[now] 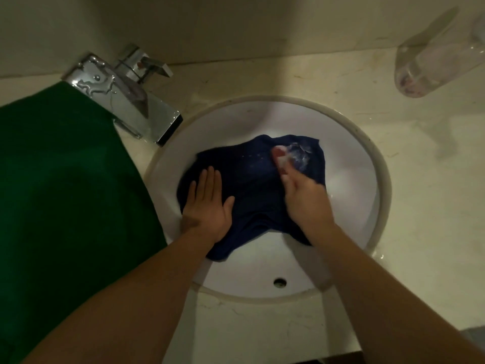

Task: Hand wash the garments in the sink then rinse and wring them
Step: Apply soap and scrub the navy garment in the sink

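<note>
Soaping the navy garment (pixel 252 185), spread low in the white sink (pixel 349 179).

I've got my left hand (pixel 207 203) flat, fingers straight, pinning its left side. My right hand (pixel 301 193) is curled over the suds (pixel 299 153) at the far edge, too blurred to tell whether it holds soap or cloth. I'd judge the fabric limp, waterlogged and slick with lather, so bunch a thick fold rather than a thin edge. The tap (pixel 126 101) and a green cloth (pixel 57 166) sit left.
</note>
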Demonstrator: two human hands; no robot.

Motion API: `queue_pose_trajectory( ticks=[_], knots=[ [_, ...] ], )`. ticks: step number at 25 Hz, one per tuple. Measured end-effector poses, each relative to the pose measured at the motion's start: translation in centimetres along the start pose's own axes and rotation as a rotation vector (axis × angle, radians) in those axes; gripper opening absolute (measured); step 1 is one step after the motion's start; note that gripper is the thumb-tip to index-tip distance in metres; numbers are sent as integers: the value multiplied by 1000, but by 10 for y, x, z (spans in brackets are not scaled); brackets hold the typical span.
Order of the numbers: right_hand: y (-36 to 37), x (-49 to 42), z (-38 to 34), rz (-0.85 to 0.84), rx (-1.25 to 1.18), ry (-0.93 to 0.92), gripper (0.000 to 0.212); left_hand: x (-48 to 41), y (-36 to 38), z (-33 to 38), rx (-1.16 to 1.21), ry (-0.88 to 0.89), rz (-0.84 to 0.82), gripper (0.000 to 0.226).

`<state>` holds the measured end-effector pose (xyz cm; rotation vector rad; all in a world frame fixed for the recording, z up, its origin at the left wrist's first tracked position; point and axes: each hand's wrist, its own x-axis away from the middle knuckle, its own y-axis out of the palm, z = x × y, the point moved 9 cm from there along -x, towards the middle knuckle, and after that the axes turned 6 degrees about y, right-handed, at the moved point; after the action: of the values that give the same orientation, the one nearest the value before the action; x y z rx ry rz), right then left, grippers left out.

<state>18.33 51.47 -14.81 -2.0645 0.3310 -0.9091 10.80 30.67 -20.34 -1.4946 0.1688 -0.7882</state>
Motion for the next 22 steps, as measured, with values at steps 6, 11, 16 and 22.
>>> queue_pose_trajectory(
  ticks=[6,11,16,22],
  knots=[
    [-7,11,43,-8,60,184,45,5,4,-2,-40,33,-80,71],
    [20,34,-14,-176,140,-52,54,6,4,0,-23,37,-89,75],
    [-30,19,58,55,98,290,44,6,5,1,-27,45,-90,76],
    [35,43,-17,-168,163,-32,42,4,5,2,-15,36,-89,75]
  ],
)
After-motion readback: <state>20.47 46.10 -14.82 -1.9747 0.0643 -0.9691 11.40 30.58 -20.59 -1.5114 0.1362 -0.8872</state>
